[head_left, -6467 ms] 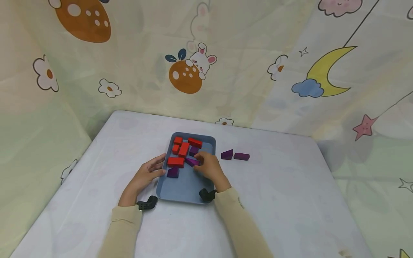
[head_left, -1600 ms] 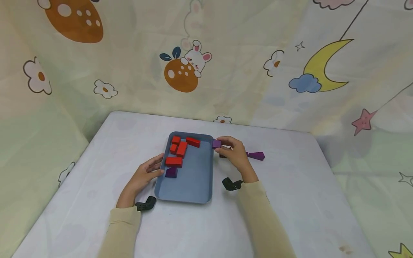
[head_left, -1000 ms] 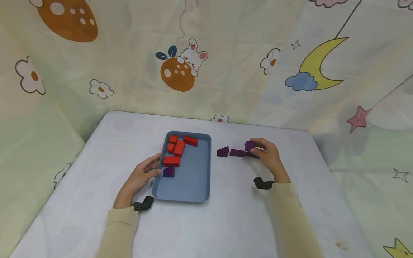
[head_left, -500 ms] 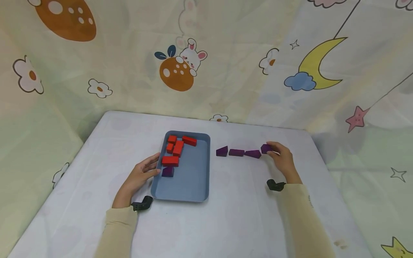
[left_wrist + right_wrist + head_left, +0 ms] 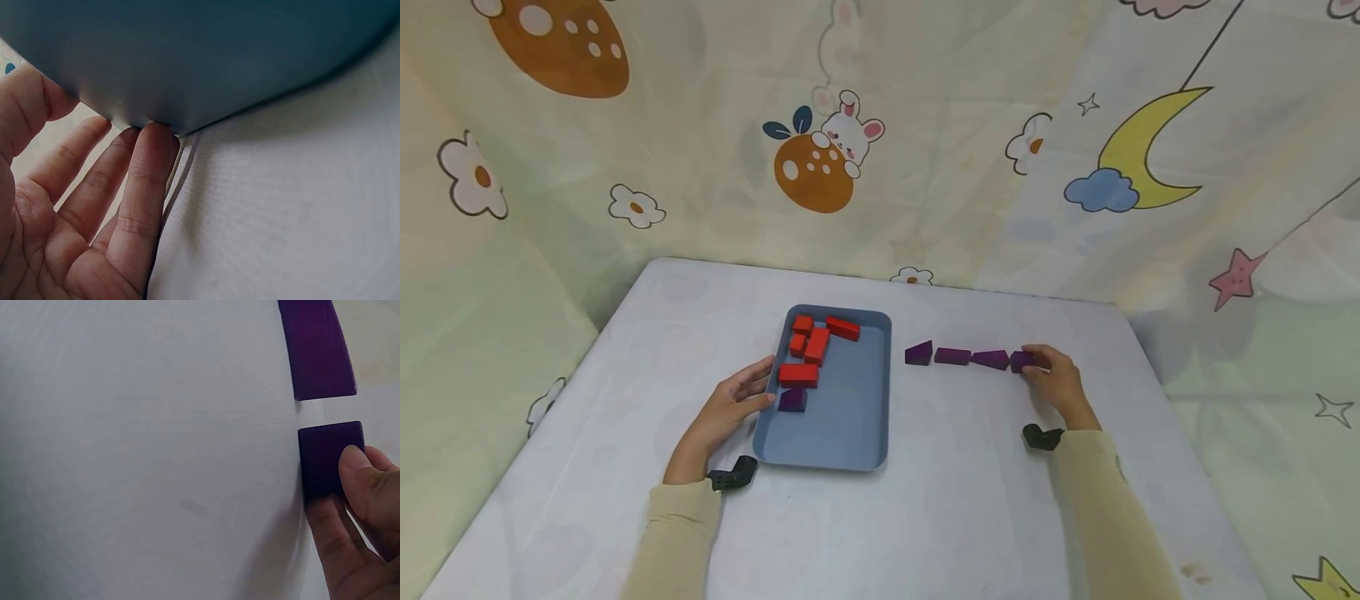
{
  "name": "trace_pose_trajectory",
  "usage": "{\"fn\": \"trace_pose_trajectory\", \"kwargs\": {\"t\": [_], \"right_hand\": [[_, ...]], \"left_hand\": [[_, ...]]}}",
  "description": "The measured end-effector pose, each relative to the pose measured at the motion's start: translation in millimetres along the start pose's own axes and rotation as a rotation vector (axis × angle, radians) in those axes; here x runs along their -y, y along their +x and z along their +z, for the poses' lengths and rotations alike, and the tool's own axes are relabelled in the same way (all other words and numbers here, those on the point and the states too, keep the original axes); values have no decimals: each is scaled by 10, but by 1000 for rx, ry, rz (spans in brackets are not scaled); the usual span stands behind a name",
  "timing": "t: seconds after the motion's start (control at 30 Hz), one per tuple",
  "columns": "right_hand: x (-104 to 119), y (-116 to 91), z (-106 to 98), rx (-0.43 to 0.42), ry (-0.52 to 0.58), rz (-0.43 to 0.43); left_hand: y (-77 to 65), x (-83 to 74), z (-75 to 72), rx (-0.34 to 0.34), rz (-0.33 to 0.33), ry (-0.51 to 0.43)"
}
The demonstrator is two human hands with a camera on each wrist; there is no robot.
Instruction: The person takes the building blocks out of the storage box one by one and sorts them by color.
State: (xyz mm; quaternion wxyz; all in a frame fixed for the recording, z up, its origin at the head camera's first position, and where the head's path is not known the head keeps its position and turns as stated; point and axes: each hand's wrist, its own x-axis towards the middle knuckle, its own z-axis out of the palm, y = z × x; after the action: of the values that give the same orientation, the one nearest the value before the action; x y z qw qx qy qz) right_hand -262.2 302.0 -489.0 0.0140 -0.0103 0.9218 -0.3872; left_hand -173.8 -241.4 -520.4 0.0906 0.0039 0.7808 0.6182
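since the earlier head view, the purple end block [image 5: 1017,362] has come down to the tabletop [image 5: 955,500], at the right end of a purple row. we note the right hand [image 5: 1056,379] grasping it between thumb and fingers. governing relation: the tapered block [image 5: 990,359] lies directly left of the held piece, long axis along the row; the right wrist view shows a narrow gap between them. the right hand is the nearer. further left sit a purple bar [image 5: 952,357] and a purple wedge [image 5: 919,353]. the left hand [image 5: 730,408], fingers extended and grasping nothing, touches the left edge of the tray [image 5: 850,417]. this tray is smooth, blue-grey and round-cornered; we find red blocks [image 5: 798,375] and one purple trapezoid [image 5: 793,400] inside. all blocks are flat-faced, apparently painted wood.
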Motion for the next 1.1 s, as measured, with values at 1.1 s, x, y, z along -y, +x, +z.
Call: {"fn": "trace_pose_trajectory", "kwargs": {"t": [1.1], "right_hand": [[1184,-304,592,2,203,-228]], "left_hand": [[2,8,-33,10,23,21]]}}
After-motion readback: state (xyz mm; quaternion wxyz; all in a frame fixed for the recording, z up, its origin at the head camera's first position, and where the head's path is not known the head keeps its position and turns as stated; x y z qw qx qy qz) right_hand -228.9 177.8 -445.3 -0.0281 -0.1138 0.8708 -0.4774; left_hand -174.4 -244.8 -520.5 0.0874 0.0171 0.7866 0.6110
